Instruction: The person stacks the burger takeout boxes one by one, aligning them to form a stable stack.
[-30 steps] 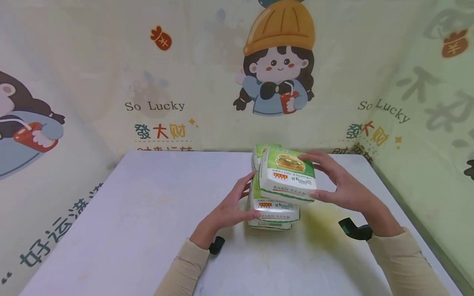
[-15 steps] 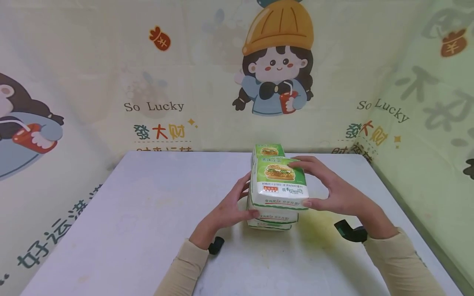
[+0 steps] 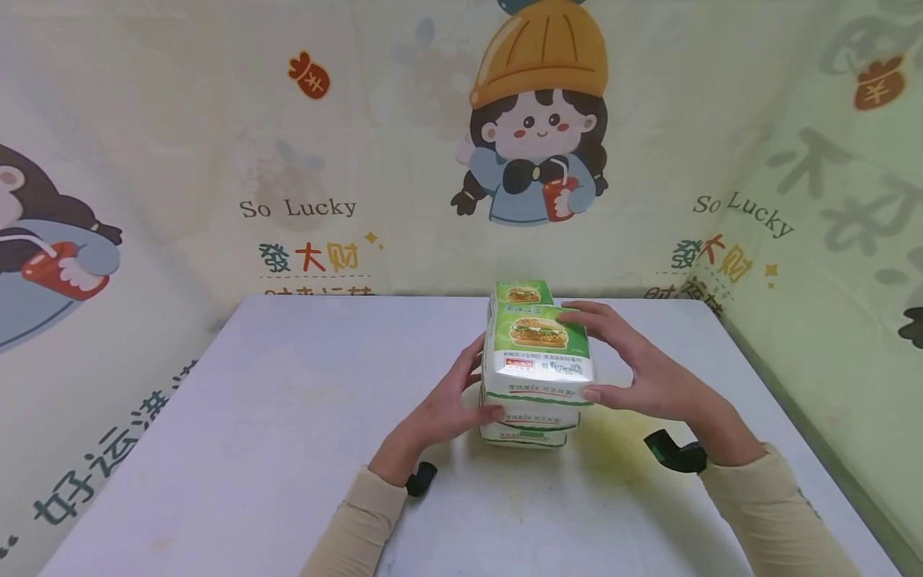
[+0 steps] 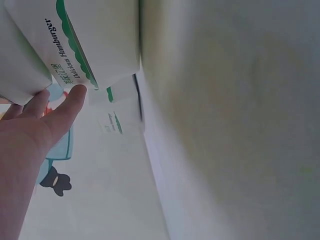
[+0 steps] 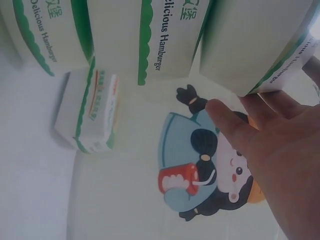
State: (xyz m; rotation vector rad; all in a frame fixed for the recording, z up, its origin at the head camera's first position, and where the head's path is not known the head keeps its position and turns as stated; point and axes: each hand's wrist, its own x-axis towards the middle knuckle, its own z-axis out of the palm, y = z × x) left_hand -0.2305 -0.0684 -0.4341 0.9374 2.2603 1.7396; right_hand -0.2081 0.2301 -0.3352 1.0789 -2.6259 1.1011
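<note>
Three white and green hamburger boxes form a stack on the table. In the head view my right hand (image 3: pixel 649 373) grips the top box (image 3: pixel 544 361) by its right side, thumb at the front corner and fingers at the back corner. My left hand (image 3: pixel 445 413) holds the middle box (image 3: pixel 548 419) on its left, thumb at the front. Below it lies the bottom box (image 3: pixel 530 439), mostly covered. The right wrist view shows the right hand's fingertips (image 5: pixel 250 107) at the top box (image 5: pixel 255 40). In the left wrist view the left hand's fingers (image 4: pixel 65 110) touch the boxes.
Another hamburger box (image 3: pixel 522 293) stands behind the stack; it also appears as a separate box (image 5: pixel 87 107) in the right wrist view. The white table (image 3: pixel 288 417) extends to both sides. A printed cloth (image 3: pixel 404 144) hangs at the back and sides.
My right hand has brought the top box left and down, from tilted and off to the right to squarer over the middle box. The left hand has stayed in place.
</note>
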